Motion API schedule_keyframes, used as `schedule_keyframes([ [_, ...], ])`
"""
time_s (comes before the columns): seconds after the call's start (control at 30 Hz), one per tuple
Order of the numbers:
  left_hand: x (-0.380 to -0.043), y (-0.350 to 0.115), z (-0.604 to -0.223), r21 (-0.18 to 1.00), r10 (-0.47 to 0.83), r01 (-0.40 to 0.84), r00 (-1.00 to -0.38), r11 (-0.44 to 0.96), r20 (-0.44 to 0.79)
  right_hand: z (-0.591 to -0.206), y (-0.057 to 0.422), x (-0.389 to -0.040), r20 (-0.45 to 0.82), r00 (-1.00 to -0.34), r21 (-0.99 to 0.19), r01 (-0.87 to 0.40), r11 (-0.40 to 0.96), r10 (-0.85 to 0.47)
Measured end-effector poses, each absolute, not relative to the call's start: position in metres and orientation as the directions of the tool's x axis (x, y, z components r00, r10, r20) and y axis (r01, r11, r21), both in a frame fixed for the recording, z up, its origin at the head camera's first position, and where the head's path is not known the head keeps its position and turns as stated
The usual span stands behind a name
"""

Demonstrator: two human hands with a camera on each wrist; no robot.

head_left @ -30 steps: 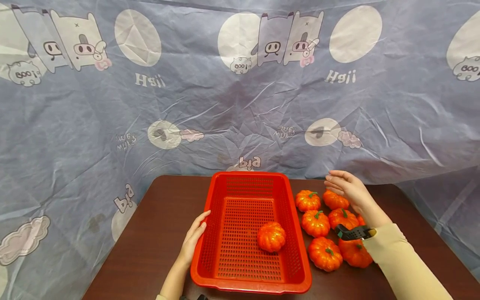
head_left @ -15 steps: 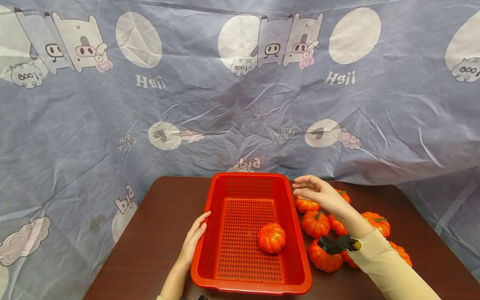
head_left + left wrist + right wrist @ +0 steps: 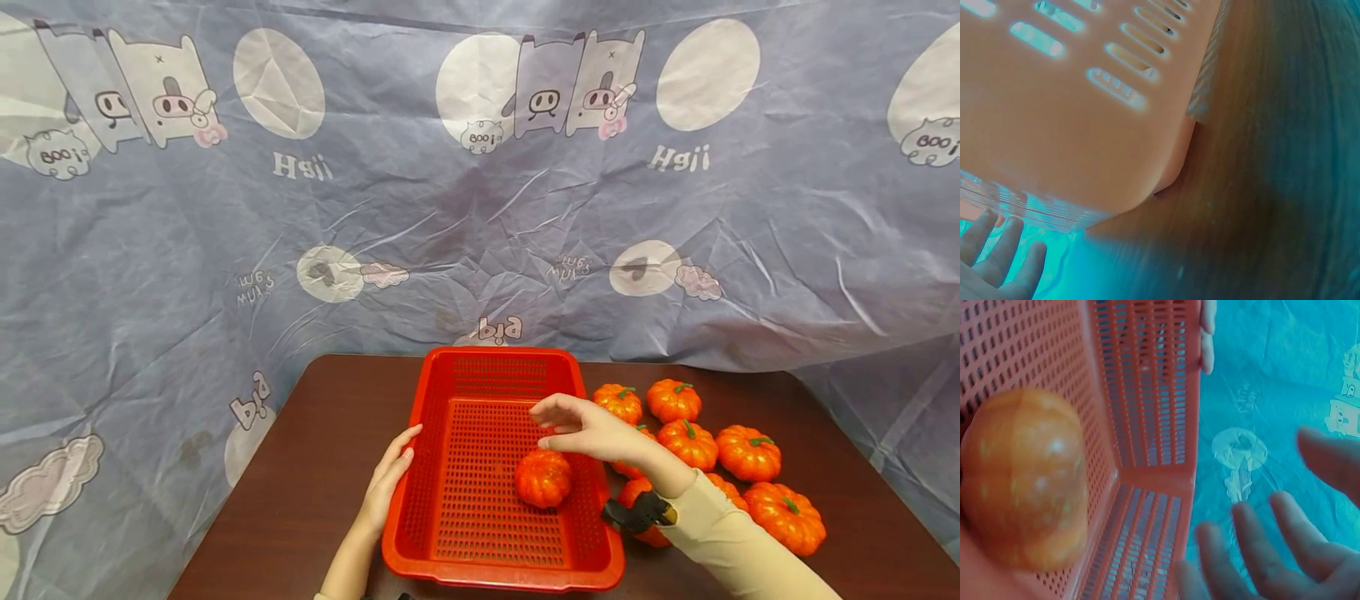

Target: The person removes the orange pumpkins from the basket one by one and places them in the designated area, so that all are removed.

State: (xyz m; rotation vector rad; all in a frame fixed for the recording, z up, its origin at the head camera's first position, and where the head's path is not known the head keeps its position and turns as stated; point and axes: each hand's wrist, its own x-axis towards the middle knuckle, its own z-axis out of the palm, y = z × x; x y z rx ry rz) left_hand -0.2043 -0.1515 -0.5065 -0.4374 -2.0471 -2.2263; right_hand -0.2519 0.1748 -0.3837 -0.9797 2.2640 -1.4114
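Note:
A red plastic basket [image 3: 495,575] with slotted walls stands on the dark wooden table. My left hand [image 3: 387,477] rests against its left rim with fingers extended; the left wrist view shows those fingertips [image 3: 1034,262] beside the basket wall [image 3: 1054,137]. One orange pumpkin [image 3: 543,478] lies on the basket floor toward the right. Over the basket's right side hovers my right hand [image 3: 592,429], fingers spread and slightly bent, holding nothing. In the right wrist view the right hand [image 3: 1279,544] is apart from the pumpkin [image 3: 1025,478].
Several orange pumpkins with green stems, such as a far one [image 3: 673,401] and a near one [image 3: 784,518], sit on the table [image 3: 330,433] right of the basket. My right forearm [image 3: 735,533] passes over some of them. A patterned cloth [image 3: 480,208] hangs behind the table.
My right hand has moved left and toward me, from above the far pumpkins on the table to over the basket. The left hand, basket and pumpkin inside have stayed put.

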Motion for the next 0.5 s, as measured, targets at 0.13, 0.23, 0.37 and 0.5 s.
schedule_keyframes([
  [0.13,-0.204,-0.152,-0.506,0.962,0.133,0.250,-0.956,-0.109,0.263,-0.389,0.170,-0.253,0.054,-0.685,-0.824,-0.441,0.355,-0.727],
  [0.23,-0.204,-0.151,-0.506,0.963,0.124,0.252,-0.957,-0.096,0.263,-0.393,0.166,-0.254,0.026,-0.660,-0.802,-0.462,0.379,-0.751],
  [0.37,-0.204,-0.151,-0.505,0.964,0.120,0.250,-0.958,-0.091,0.260,-0.400,0.162,-0.256,-0.007,-0.635,-0.787,-0.473,0.396,-0.772],
  [0.5,-0.204,-0.151,-0.505,0.964,0.118,0.250,-0.959,-0.091,0.259,-0.405,0.160,-0.258,-0.033,-0.630,-0.757,-0.491,0.430,-0.776],
])
